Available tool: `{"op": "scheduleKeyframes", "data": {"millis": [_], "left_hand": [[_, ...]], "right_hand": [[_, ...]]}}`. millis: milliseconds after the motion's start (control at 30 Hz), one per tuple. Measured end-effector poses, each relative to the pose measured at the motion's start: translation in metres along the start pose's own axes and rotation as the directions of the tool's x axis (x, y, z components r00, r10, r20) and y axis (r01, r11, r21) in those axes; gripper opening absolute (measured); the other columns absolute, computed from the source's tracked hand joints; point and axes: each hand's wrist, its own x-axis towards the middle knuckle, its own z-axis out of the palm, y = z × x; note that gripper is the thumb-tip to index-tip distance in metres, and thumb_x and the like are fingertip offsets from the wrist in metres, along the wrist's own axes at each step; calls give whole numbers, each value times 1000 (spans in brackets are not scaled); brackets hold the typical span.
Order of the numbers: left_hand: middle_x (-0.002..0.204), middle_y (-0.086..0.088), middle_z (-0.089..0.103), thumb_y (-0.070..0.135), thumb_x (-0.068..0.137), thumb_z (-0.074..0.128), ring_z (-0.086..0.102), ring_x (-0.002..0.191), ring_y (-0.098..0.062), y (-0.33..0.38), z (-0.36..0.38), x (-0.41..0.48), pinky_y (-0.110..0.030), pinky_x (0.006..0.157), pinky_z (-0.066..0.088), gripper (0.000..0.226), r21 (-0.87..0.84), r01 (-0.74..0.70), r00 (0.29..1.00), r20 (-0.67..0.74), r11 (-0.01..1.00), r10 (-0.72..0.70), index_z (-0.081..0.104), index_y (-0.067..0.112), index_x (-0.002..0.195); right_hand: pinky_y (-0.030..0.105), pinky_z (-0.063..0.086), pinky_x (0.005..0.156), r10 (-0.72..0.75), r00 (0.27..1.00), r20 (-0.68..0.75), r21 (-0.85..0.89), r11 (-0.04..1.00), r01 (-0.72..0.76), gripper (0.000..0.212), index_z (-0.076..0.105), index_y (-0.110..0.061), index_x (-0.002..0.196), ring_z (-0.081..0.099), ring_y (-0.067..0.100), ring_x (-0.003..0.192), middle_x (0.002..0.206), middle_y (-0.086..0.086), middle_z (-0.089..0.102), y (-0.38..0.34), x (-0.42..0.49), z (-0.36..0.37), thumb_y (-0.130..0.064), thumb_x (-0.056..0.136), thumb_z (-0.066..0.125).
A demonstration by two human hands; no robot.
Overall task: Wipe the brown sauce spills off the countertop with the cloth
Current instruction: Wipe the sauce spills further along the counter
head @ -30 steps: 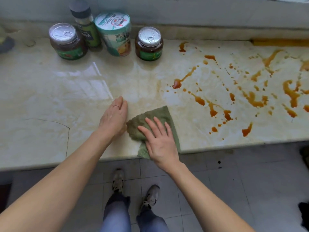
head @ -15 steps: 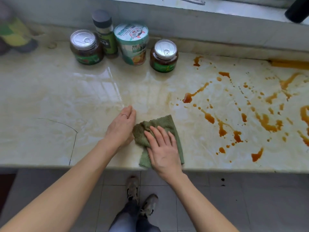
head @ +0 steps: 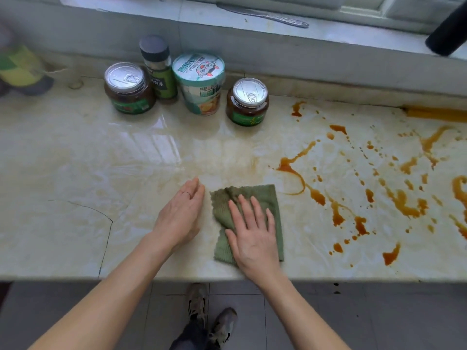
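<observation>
Now my left hand (head: 182, 213) has slipped just clear of the rumpled green cloth (head: 262, 195) and rests open on the pale marble worktop (head: 75, 198). My right hand (head: 252, 233) stays flat on the cloth, fingers straight. Brown sauce spills (head: 316, 197) to its right remain unwiped.

Two hands showed: left hand (head: 180, 218), right hand (head: 252, 238). One cloth (head: 262, 195) lay under the right. Beyond it stood two jars, left jar (head: 127, 88) and right jar (head: 249, 101), one bottle (head: 159, 69), one tub (head: 199, 82); rightward, many sauce spills (head: 401, 200).
</observation>
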Motion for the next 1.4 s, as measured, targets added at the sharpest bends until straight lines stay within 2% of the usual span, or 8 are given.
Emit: {"op": "scheduleKeyframes", "data": {"millis": [333, 467, 633, 733, 933, 1033, 1167, 1400], "left_hand": [[152, -10, 28, 5, 87, 42, 34, 133, -30, 9, -16, 19, -38, 101, 41, 46, 7, 32, 990, -141, 999, -31, 41, 7, 134], [158, -11, 16, 15, 92, 46, 19, 144, -25, 17, -26, 45, -31, 113, 26, 57, -1, -43, 992, -123, 999, 42, 28, 5, 145], [160, -12, -4, 29, 94, 51, 1, 148, -23, 20, -31, 65, -27, 119, 6, 80, 77, -66, 998, 27, 995, 64, 1, 1, 150], [158, -18, -7, 24, 95, 42, -3, 148, -25, 23, -24, 67, -26, 118, -2, 75, 112, -79, 996, 46, 991, 74, -3, -4, 149], [159, -15, -10, 13, 94, 43, -6, 148, -25, 27, -30, 71, -29, 119, 1, 75, 94, -41, 994, 101, 995, 32, -5, -2, 149], [158, -15, -12, 10, 93, 42, -7, 148, -25, 26, -30, 69, -29, 119, 1, 75, 111, -45, 994, 109, 993, 32, -6, -2, 149], [157, -22, -10, 14, 95, 37, -6, 147, -29, 28, -28, 70, -30, 118, -2, 70, 184, -86, 995, 63, 979, 76, -6, -7, 147], [157, -16, -15, 9, 92, 36, -10, 147, -26, 26, -25, 68, -29, 119, -3, 72, 181, -63, 996, 78, 982, 50, -8, -2, 148]], "right_hand": [[50, 3, 117, 188, 981, 39, 35, 981, -190, 67, 27, -27, 152, 12, 27, 148, 161, 1, 20, 3, 65, -10, -52, 90, 15], [46, -1, 118, 69, 990, 120, 2, 998, -70, 59, 14, -36, 154, 0, 19, 149, 163, -5, 7, 11, 105, -16, -52, 98, 21], [47, 1, 118, 270, 962, 35, 34, 962, -271, 57, 21, -32, 153, 6, 22, 149, 162, -2, 13, 33, 117, -15, -47, 99, 33], [53, 6, 116, 215, 976, 36, 39, 975, -217, 61, 32, -30, 150, 17, 30, 147, 159, 4, 24, 5, 105, -7, -48, 92, 23], [48, 0, 118, 225, 971, 86, 17, 974, -227, 54, 21, -39, 151, 2, 20, 149, 162, -5, 11, 44, 141, -22, -50, 99, 30], [53, 7, 117, 324, 946, -8, 33, 946, -323, 58, 30, -33, 150, 12, 27, 148, 160, 2, 21, 31, 122, -13, -51, 94, 26], [55, 12, 113, 199, 980, -9, 19, 980, -199, 58, 40, -32, 145, 28, 31, 143, 155, 5, 35, 3, 111, -3, -48, 91, 28], [50, 1, 118, 318, 947, 36, -6, 948, -318, 57, 17, -35, 153, 2, 23, 149, 163, -2, 10, 47, 145, -17, -52, 99, 27]]}}
